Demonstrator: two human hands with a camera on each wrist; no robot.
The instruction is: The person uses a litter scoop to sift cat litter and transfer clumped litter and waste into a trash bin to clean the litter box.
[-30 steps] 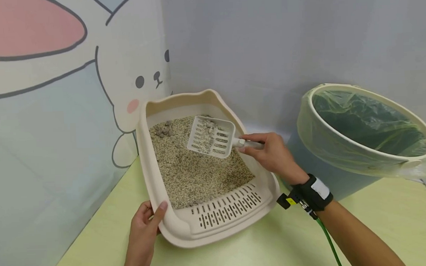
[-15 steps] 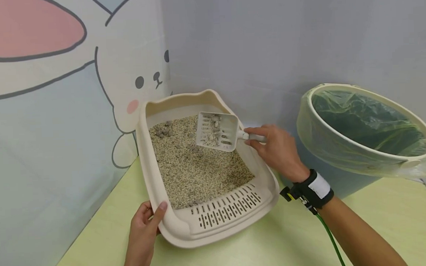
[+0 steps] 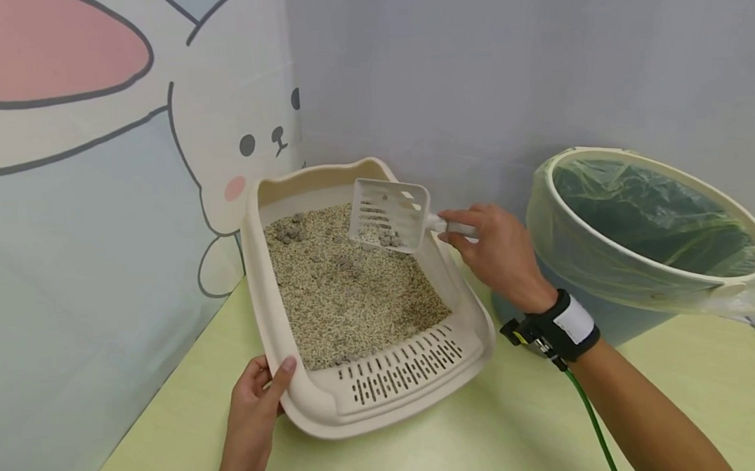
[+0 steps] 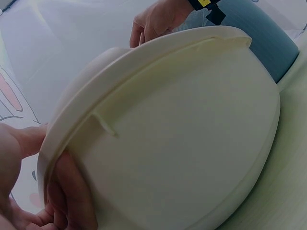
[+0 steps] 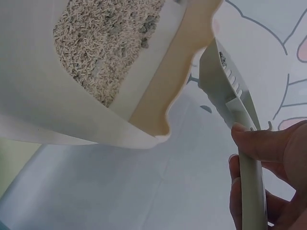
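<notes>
Right hand grip closed on raised scoop handle, left hand clasping litter tray rim.

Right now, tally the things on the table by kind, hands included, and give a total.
Litter trays: 1, litter tray
Slotted scoops: 1, scoop, gripped by the right hand
Lined bins: 1, bin
Hands: 2, with the left hand holding the tray's rim
Total: 5

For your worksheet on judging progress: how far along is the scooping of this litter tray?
Done: the scoop is lifted clear of the litter, with grey clumps in it. In hand: the right hand holds its handle; the left hand steadies the litter tray. Left: clumps at the far corner, and the lined bin awaits the load.
</notes>
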